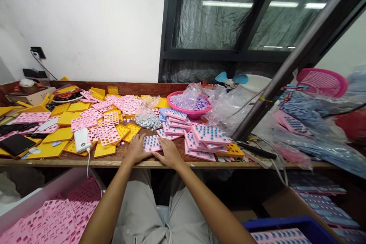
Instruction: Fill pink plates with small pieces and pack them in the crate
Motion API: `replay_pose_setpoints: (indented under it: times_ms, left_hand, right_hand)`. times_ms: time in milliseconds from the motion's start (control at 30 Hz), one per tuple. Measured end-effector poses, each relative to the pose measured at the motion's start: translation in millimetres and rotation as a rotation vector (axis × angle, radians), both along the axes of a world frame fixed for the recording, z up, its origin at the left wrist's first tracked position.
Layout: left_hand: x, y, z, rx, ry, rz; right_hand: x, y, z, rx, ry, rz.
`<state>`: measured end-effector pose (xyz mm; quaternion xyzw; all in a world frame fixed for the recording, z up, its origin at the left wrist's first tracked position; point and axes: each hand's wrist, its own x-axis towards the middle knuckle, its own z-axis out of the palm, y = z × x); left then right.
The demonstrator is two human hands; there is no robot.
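Observation:
A pink board [151,143] dotted with small blue pieces lies flat near the table's front edge. My left hand [137,149] grips its left side, and my right hand [169,153] is closed on its right side, thumb along the near edge. Just right of my right hand rise stacks of similar pink boards [211,134], with another pile [175,122] behind. Beyond the held board sits a clear bag of small white and blue pieces [148,119]. Pink perforated sheets [109,135] and yellow trays [63,135] are spread to the left.
A pink basket [191,113] of purple pieces stands at the back. A slanting metal pole [274,87] rises at the right beside plastic bags [225,106]. A white power bank [81,139] trails a cable. Below are a bin of pink sheets [51,217] and a blue crate [303,224].

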<state>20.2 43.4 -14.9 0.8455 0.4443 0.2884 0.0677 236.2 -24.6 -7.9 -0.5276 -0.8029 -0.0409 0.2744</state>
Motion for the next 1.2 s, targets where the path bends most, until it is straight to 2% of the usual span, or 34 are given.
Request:
replay_pose_setpoints:
  times_ms: [267, 500, 867, 1000, 1100, 1200]
  left_hand:
    - [0, -5, 0.8, -0.016, 0.063, -0.008]
    - [0, -2, -5.1, -0.013, 0.162, -0.133]
    - [-2, 5, -12.0, -0.006, 0.235, -0.161]
    - [-2, 2, -11.2, 0.05, 0.184, -0.18]
    - [-2, 1, -8.8, 0.056, 0.148, -0.184]
    - [-1, -1, -3.4, 0.073, 0.128, -0.128]
  right_hand:
    - [-3, -9, 12.4, 0.002, -0.137, 0.005]
    - [-3, -11, 3.7, -0.004, -0.109, -0.007]
    - [-3, -12, 6.2, -0.021, -0.117, -0.004]
    - [-4, -19, 13.4, 0.016, -0.054, -0.01]
    - [0, -30, 19.6, 0.105, 0.073, -0.005]
    - [22, -50, 27.5, 0.235, 0.27, -0.088]
